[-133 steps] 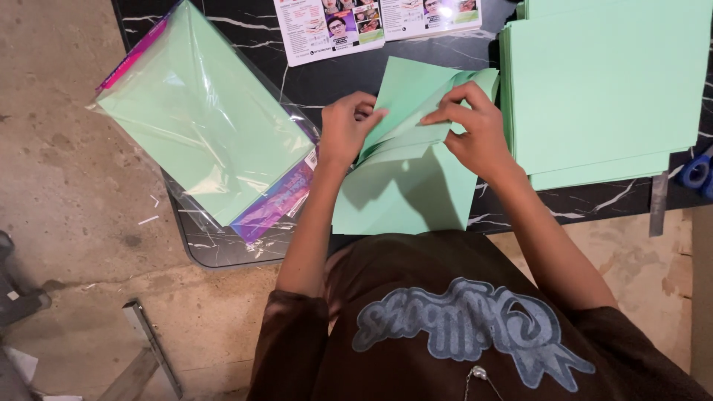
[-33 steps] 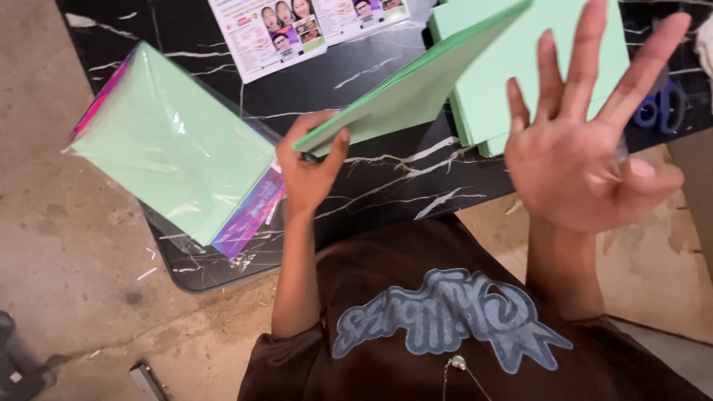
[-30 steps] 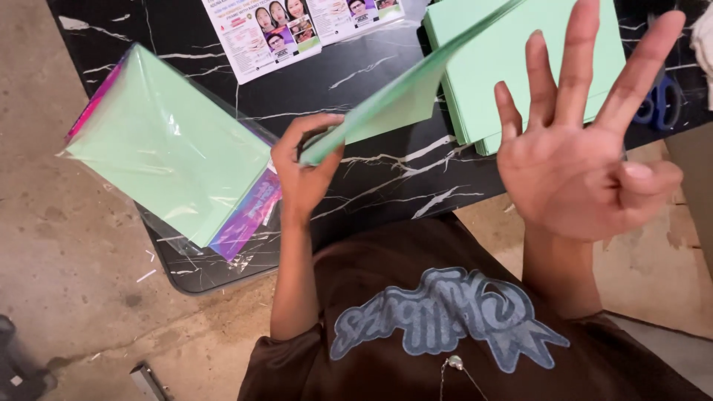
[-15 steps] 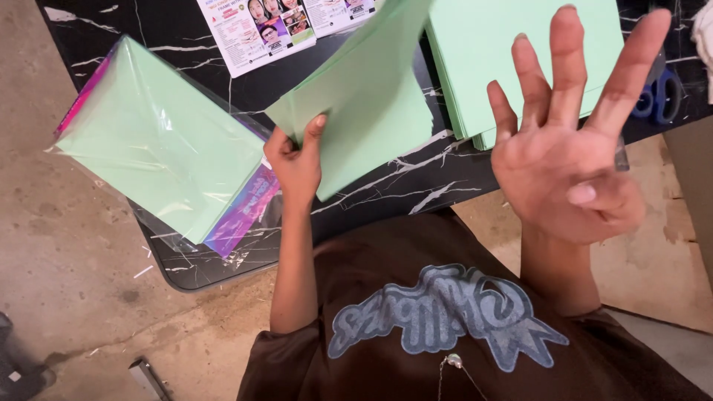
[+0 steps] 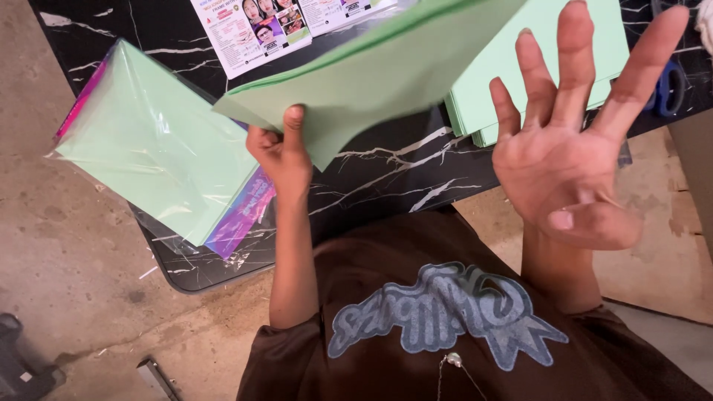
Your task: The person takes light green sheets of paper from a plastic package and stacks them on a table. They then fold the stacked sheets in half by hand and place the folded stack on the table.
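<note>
My left hand [image 5: 282,152] pinches the near corner of a folded light green paper sheet [image 5: 379,70] and holds it up over the black marble-patterned table [image 5: 386,167]. The sheet tilts upward to the right. My right hand [image 5: 575,148] is raised close to the camera, palm toward me, fingers spread wide, holding nothing. Behind it lies a stack of light green paper [image 5: 520,89] on the table.
A clear plastic pack of green and pink paper [image 5: 160,145] hangs over the table's left edge. Printed flyers with small photos [image 5: 260,30] lie at the far side. Blue-handled scissors [image 5: 672,82] sit at the right. Concrete floor lies below.
The two hands were folding the green sheet on the table. Then the right hand let go and rose open, while the left hand lifted and swung the sheet upward.
</note>
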